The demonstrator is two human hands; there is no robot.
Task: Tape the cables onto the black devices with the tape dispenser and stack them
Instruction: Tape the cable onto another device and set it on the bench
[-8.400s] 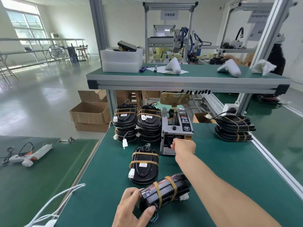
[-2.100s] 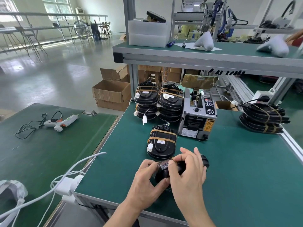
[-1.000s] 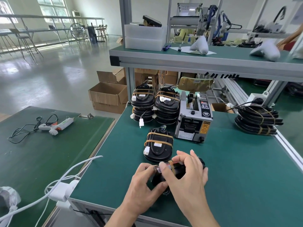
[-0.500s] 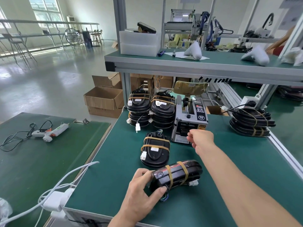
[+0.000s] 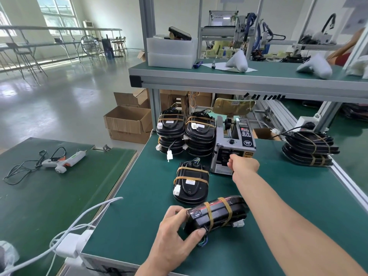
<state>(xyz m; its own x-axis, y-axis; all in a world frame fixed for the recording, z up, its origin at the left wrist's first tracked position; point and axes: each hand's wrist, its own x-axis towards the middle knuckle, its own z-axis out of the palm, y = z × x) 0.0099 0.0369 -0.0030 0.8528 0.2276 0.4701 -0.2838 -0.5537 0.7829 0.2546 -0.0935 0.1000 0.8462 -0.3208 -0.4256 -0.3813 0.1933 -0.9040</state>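
Note:
My left hand [image 5: 175, 234] grips the near end of a black device [image 5: 217, 213] standing on edge on the green bench, with two brown tape bands round it and a white cable plug at its right end. My right hand [image 5: 244, 166] reaches to the front slot of the grey tape dispenser [image 5: 234, 146], fingers curled at the outlet; whether they pinch tape is hidden. A taped black device [image 5: 191, 185] lies flat between them. Two stacks of taped devices [image 5: 186, 132] stand left of the dispenser.
A stack of flatter black parts [image 5: 309, 149] sits at the back right near the bench rail. An overhead shelf [image 5: 239, 78] crosses above the dispenser. A glue gun [image 5: 63, 162] lies on the left bench, and white cables [image 5: 79, 226] hang at the near-left corner.
My right hand left the held device and reached forward to the dispenser's outlet. The left hand keeps holding the device, which now stands on edge.

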